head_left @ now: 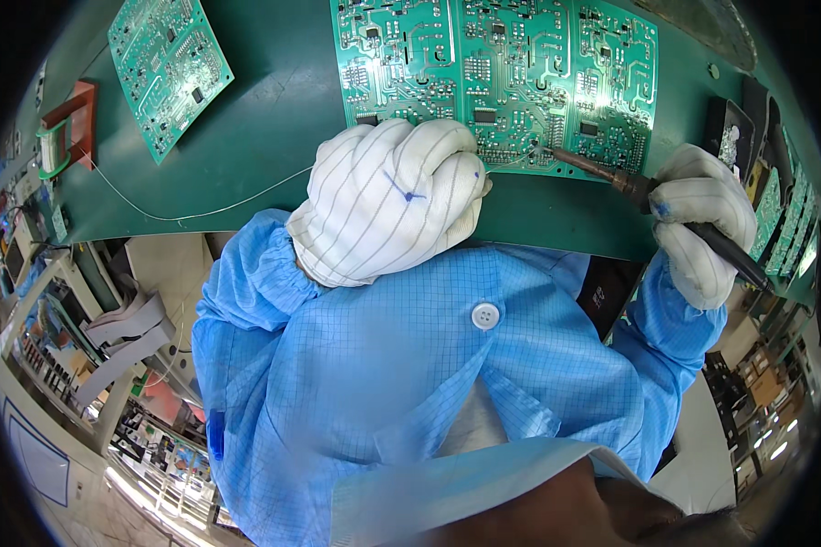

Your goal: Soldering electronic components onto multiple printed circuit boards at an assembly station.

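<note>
In a white striped glove, my left hand (392, 201) is closed on thin solder wire (201, 216). One end of the wire sticks out toward the near edge of a large green circuit board panel (520, 77); the rest trails left to a spool (53, 150). My right hand (702, 214), gloved too, grips a soldering iron (634, 187). The iron's tip points left and meets the panel's near edge, close to the wire end. Whether tip and wire touch is too small to tell. My left fingertips are hidden behind the glove.
Another green circuit board (169, 68) lies at the far left of the green mat (274, 118). A reddish-brown holder (84, 118) stands beside the spool. At the right are a black box (728, 132) and more boards (780, 214). The table's near edge runs just before my body.
</note>
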A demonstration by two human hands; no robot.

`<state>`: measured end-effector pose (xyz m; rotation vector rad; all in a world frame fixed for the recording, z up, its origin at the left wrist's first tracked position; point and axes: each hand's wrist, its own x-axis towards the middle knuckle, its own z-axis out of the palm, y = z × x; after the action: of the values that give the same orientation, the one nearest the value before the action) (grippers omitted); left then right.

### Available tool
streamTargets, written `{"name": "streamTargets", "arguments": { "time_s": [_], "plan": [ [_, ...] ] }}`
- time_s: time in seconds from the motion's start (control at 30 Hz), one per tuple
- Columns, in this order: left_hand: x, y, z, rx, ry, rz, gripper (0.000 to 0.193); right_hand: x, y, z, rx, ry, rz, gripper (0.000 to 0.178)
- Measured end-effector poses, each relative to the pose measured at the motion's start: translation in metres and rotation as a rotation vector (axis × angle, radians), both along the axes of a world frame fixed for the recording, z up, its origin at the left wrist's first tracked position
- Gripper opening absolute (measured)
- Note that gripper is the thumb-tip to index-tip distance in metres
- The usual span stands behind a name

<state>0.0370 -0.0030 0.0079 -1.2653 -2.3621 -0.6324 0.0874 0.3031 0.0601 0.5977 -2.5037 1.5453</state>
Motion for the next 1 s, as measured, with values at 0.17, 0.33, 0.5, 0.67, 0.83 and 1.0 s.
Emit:
{"name": "streamTargets", "arguments": {
  "time_s": [0.17, 0.33, 0.5, 0.67, 0.83, 1.0],
  "plan": [
    [-0.001, -0.002, -0.001, -0.005, -0.033, -0.013, 0.019, -0.012, 0.006, 0.006, 0.036, -0.038, 0.073, 0.023],
    [-0.002, -0.001, 0.000, 0.029, -0.037, -0.023, 0.019, -0.016, 0.001, 0.015, 0.069, -0.080, 0.063, 0.025],
    [-0.001, 0.000, 0.004, 0.021, -0.098, -0.035, 0.024, -0.015, 0.001, 0.014, 0.115, -0.046, 0.063, 0.023],
    [-0.002, 0.000, 0.006, 0.010, -0.117, -0.044, 0.024, 0.008, 0.010, 0.015, 0.067, -0.041, -0.087, 0.020],
    [-0.003, 0.003, 0.003, 0.009, -0.057, -0.034, 0.025, 0.052, 0.013, -0.007, 0.051, 0.146, -0.541, 0.020],
    [-0.006, 0.005, 0.001, -0.016, -0.060, -0.038, 0.026, 0.079, 0.025, -0.063, 0.274, 0.487, -1.134, 0.016]
  ]
}}
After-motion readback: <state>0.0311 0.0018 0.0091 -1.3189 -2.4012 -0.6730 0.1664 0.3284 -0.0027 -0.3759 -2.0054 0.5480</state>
